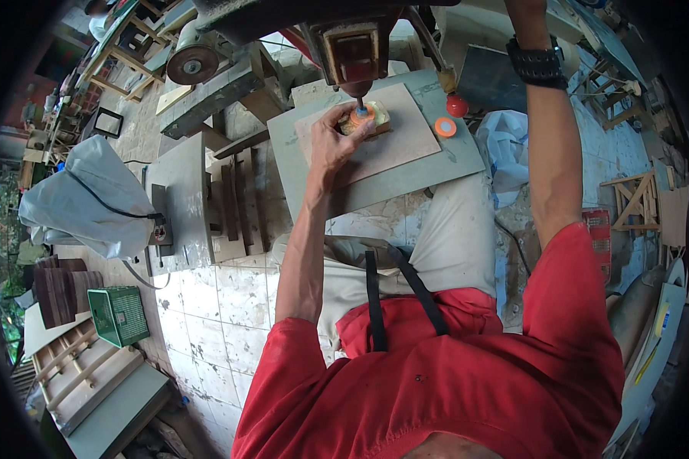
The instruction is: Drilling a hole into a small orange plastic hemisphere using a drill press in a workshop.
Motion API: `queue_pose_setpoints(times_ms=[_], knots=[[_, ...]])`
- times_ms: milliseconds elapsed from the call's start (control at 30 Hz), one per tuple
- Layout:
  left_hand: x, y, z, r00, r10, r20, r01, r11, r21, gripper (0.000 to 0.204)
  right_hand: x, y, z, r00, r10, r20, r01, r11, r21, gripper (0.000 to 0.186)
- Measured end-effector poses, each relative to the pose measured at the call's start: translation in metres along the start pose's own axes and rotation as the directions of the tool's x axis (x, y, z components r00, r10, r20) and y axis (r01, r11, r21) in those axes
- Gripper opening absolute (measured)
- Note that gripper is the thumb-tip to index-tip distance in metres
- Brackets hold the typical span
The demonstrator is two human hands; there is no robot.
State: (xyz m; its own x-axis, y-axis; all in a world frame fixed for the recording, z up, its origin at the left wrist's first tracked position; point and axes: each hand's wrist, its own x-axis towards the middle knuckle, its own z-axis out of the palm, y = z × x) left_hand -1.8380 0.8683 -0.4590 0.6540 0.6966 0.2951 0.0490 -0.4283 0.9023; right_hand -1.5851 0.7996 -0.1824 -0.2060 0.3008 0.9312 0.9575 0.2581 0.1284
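Note:
My left hand (337,134) grips an orange disc (362,115) and a small pale block (379,122) beneath a bit with a blue tip in the drill press (347,57). The block rests on a pale board (394,153), laid over a larger grey-green board (452,164). A second orange disc with a light centre (445,127) lies to the right, below a lever with a red knob (456,105). My right hand (525,9), with a black watch on its wrist, is raised at the top edge of the picture; its fingers are out of sight.
A bench grinder (193,61), a grey table (176,206) with a grey cloth-covered machine (84,199), a green crate (116,315) and stacked panels (115,405) stand to the left. A white sack (505,161) and wooden frames (631,199) are at the right. A person (99,19) is in the far background.

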Motion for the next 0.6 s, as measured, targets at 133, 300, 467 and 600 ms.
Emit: queue_pose_setpoints(times_ms=[133,300,467,600], knots=[[-0.001,0.003,0.000,0.999,0.031,-0.025,-0.030,0.999,0.017,0.046,-0.010,-0.054,-0.026,0.963,0.252,0.099,-0.253,0.968,-0.004,0.029],[-0.002,0.003,0.002,0.999,0.032,-0.039,-0.030,0.998,0.047,0.045,-0.060,-0.127,-0.051,0.834,0.519,0.187,-0.506,0.855,-0.113,0.032],[-0.002,0.010,0.003,0.999,0.005,-0.039,-0.005,1.000,0.018,0.042,-0.082,-0.117,-0.004,0.845,0.480,-0.235,-0.279,0.770,0.573,0.036],[0.000,0.003,0.003,0.998,0.038,-0.040,-0.037,0.999,0.040,0.042,-0.087,-0.114,0.008,0.749,0.524,-0.406,0.158,0.454,0.877,0.031]])
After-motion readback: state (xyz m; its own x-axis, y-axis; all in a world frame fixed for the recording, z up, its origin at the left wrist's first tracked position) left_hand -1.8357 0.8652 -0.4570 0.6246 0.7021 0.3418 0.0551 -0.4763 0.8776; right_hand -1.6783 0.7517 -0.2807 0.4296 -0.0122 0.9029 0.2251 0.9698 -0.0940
